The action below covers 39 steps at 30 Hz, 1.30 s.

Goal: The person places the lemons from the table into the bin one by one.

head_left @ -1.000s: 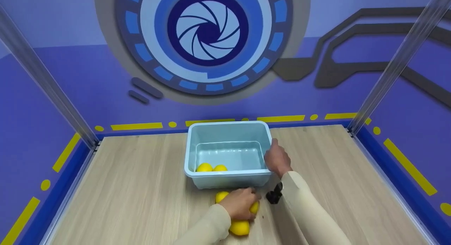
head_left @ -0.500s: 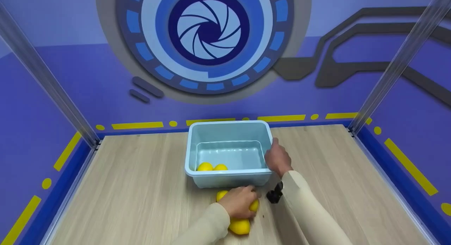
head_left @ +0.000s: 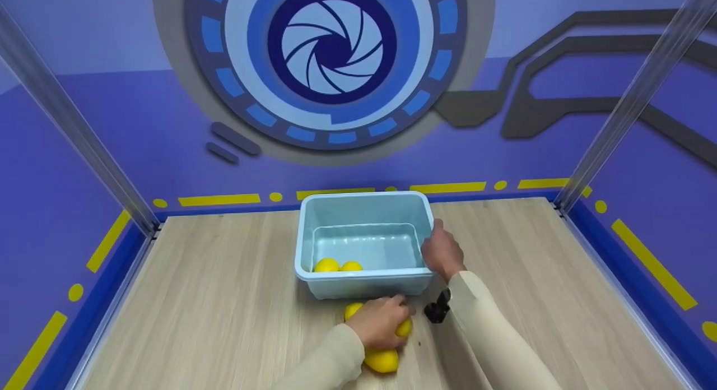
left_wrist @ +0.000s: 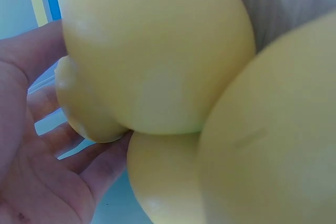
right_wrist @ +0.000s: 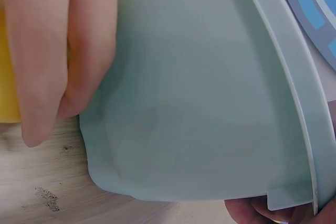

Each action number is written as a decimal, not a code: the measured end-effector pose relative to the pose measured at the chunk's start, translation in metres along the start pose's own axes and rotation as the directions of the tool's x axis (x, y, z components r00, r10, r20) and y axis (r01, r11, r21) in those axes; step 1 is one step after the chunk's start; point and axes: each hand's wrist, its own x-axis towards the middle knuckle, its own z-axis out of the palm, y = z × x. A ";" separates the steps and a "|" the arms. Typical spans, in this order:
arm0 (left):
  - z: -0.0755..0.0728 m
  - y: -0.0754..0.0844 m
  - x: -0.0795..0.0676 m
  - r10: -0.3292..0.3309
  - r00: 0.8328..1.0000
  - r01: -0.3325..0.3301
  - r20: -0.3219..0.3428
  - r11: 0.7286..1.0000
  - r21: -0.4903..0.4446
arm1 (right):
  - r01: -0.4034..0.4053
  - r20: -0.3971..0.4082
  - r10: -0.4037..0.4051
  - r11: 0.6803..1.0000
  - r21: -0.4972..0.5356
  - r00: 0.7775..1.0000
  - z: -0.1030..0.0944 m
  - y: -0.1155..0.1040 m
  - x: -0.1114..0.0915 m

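Observation:
In the head view, my left hand [head_left: 379, 323] is over a cluster of yellow lemons on the table, just in front of a pale blue plastic bin [head_left: 364, 275]. The fingers curl round a lemon [head_left: 403, 328] at the hand's right side. Another lemon [head_left: 353, 310] peeks out at upper left, and one more lemon [head_left: 382, 361] lies nearer me. Up close in the left wrist view, thumb and fingers surround a knobbly lemon [left_wrist: 92, 106] amid larger-looking ones. My right hand [head_left: 443, 252] grips the bin's right rim, its fingertips [right_wrist: 247, 211] under the edge in the right wrist view.
Two lemons [head_left: 327, 265] show inside the bin at its front left. The wood-grain table [head_left: 213, 300] is enclosed by a printed back wall [head_left: 140, 132] and side walls, with clear posts in the corners. A black wrist device [head_left: 437, 307] sits beneath the right sleeve.

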 end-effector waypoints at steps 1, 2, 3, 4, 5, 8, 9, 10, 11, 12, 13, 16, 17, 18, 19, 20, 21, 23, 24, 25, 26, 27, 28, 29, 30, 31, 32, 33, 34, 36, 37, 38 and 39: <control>0.000 0.000 0.000 -0.001 1.000 0.001 0.002 1.000 -0.002 | -0.001 0.000 0.001 1.000 -0.001 1.000 0.000 0.000 0.000; -0.001 0.000 -0.001 -0.002 1.000 0.002 0.005 1.000 -0.003 | -0.001 0.000 0.001 1.000 -0.002 1.000 0.000 0.000 0.000; -0.002 0.000 -0.001 -0.003 1.000 0.003 0.008 1.000 -0.003 | -0.001 -0.001 0.001 1.000 -0.003 1.000 0.000 0.000 0.000; -0.002 0.001 -0.002 -0.004 1.000 0.004 0.009 1.000 -0.003 | -0.001 -0.001 0.001 1.000 -0.004 1.000 0.000 0.000 0.000; -0.002 0.001 -0.002 -0.005 1.000 0.005 0.010 1.000 -0.003 | -0.001 -0.003 0.001 1.000 -0.005 1.000 0.000 0.000 0.000; -0.003 0.001 -0.003 -0.005 1.000 0.005 0.012 1.000 -0.008 | -0.001 -0.008 0.001 1.000 -0.011 1.000 0.001 -0.001 0.000; -0.003 0.001 -0.003 -0.007 1.000 0.007 0.013 1.000 -0.010 | -0.003 -0.007 0.003 1.000 -0.015 1.000 0.000 -0.001 0.000; -0.004 0.001 -0.003 -0.008 1.000 0.009 0.013 1.000 -0.013 | -0.004 -0.007 0.004 1.000 -0.018 1.000 0.000 -0.001 0.000; -0.004 0.001 -0.003 -0.010 1.000 0.011 0.013 1.000 -0.016 | -0.006 -0.006 0.006 1.000 -0.019 1.000 0.000 -0.001 0.000; -0.004 0.001 -0.004 -0.010 1.000 0.011 0.011 1.000 -0.014 | -0.004 -0.005 0.004 1.000 -0.021 1.000 0.000 -0.001 0.000; -0.005 0.001 -0.004 -0.010 1.000 0.010 0.008 1.000 -0.010 | 0.002 -0.005 -0.002 1.000 -0.026 1.000 -0.001 -0.001 0.000; -0.005 0.001 -0.005 -0.012 1.000 0.012 0.002 1.000 -0.007 | 0.009 0.005 -0.009 1.000 -0.025 1.000 -0.001 0.000 0.000; -0.005 0.001 -0.006 -0.012 1.000 0.012 -0.001 1.000 -0.005 | 0.010 0.009 -0.010 1.000 -0.023 1.000 -0.001 0.000 -0.001; -0.005 0.001 -0.006 -0.011 1.000 0.011 -0.004 1.000 -0.002 | 0.011 0.014 -0.011 1.000 -0.023 1.000 -0.001 0.000 -0.001; -0.006 0.001 -0.007 -0.013 1.000 0.013 -0.005 1.000 -0.004 | 0.009 0.018 -0.009 1.000 -0.019 1.000 -0.001 0.000 -0.001; -0.006 0.001 -0.007 -0.014 1.000 0.014 -0.006 1.000 -0.007 | 0.002 0.022 -0.002 1.000 -0.012 1.000 -0.001 0.000 -0.001; -0.006 0.001 -0.007 -0.015 1.000 0.015 -0.006 1.000 -0.010 | -0.002 0.024 0.002 1.000 -0.010 1.000 -0.001 0.000 -0.001; -0.007 0.001 -0.008 -0.017 1.000 0.017 -0.006 1.000 -0.014 | -0.008 0.029 0.009 1.000 -0.009 1.000 -0.001 0.000 0.000; -0.007 0.001 -0.008 -0.018 1.000 0.018 -0.005 1.000 -0.018 | -0.011 0.030 0.011 1.000 -0.011 1.000 -0.001 0.000 0.000; -0.007 0.001 -0.008 -0.020 1.000 0.020 -0.002 1.000 -0.023 | -0.013 0.030 0.013 1.000 -0.012 0.999 -0.001 -0.001 0.001; -0.008 0.001 -0.009 -0.021 1.000 0.021 0.001 0.999 -0.029 | -0.015 0.031 0.015 1.000 -0.015 0.999 -0.001 -0.001 0.001; -0.008 0.001 -0.009 -0.021 1.000 0.022 0.003 0.999 -0.033 | -0.017 0.032 0.018 1.000 -0.016 0.999 -0.001 -0.001 0.001; -0.008 0.001 -0.009 -0.021 1.000 0.021 0.004 0.999 -0.037 | -0.020 0.031 0.020 1.000 -0.016 0.999 -0.001 -0.001 0.002; -0.008 0.001 -0.010 -0.020 1.000 0.020 0.005 0.999 -0.040 | -0.021 0.030 0.021 1.000 -0.017 0.999 -0.001 -0.001 0.002; -0.008 0.001 -0.010 -0.019 1.000 0.019 0.004 0.999 -0.040 | -0.022 0.030 0.023 1.000 -0.017 0.999 -0.001 -0.002 0.002; -0.008 0.001 -0.010 -0.017 1.000 0.017 0.001 0.999 -0.037 | -0.024 0.030 0.024 1.000 -0.018 0.999 -0.001 -0.002 0.002; -0.008 0.000 -0.011 -0.015 1.000 0.015 -0.002 0.999 -0.035 | -0.023 0.027 0.024 1.000 -0.019 0.999 -0.001 -0.002 0.002; -0.008 0.000 -0.011 -0.014 1.000 0.014 -0.005 0.999 -0.034 | -0.023 0.024 0.024 1.000 -0.020 0.999 -0.001 -0.002 0.002; -0.009 0.000 -0.011 -0.013 1.000 0.012 -0.007 0.999 -0.032 | -0.023 0.022 0.024 0.999 -0.023 0.999 -0.001 -0.002 0.002; -0.009 0.000 -0.012 -0.012 1.000 0.012 -0.011 0.999 -0.030 | -0.026 0.021 0.026 0.999 -0.021 0.999 -0.001 -0.002 0.002; -0.010 0.001 -0.012 -0.012 1.000 0.012 -0.011 0.999 -0.031 | -0.027 0.022 0.028 0.999 -0.021 0.999 -0.001 -0.002 0.002; -0.010 0.001 -0.012 -0.012 1.000 0.012 -0.011 0.999 -0.031 | -0.029 0.023 0.029 0.999 -0.017 0.999 -0.001 -0.002 0.002; -0.010 0.001 -0.013 -0.012 1.000 0.011 -0.011 0.999 -0.030 | -0.029 0.023 0.029 0.999 -0.015 0.999 -0.001 -0.002 0.002</control>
